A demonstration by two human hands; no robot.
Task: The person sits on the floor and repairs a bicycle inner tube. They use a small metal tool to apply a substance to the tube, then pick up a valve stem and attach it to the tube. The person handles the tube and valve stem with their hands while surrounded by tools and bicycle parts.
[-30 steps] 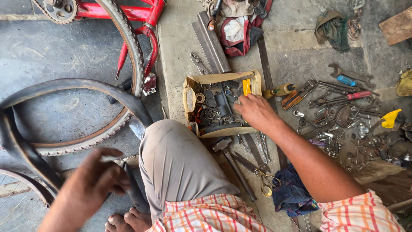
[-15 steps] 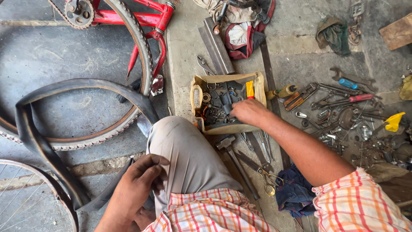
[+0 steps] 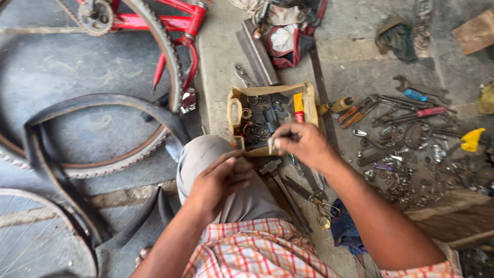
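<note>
Head view, near to far: left hand (image 3: pixel 222 181) rests on the raised knee, fingers loosely curled, gripping nothing I can make out. Right hand (image 3: pixel 301 144) just beyond it, fingertips pinching a small pale piece (image 3: pixel 271 145) – too small to identify – at the near edge of the cardboard parts box (image 3: pixel 309 100). Hammer (image 3: pixel 278 180) lies on the floor beside the knee. Loose black tyre (image 3: pixel 92 103) to the left, red bicycle frame (image 3: pixel 175 23) farthest.

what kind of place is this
Most likely a roadside or floor-level bicycle repair spot: a red bicycle by a loose tyre, a box of small parts, and wrenches and pliers spread on bare concrete.
</note>
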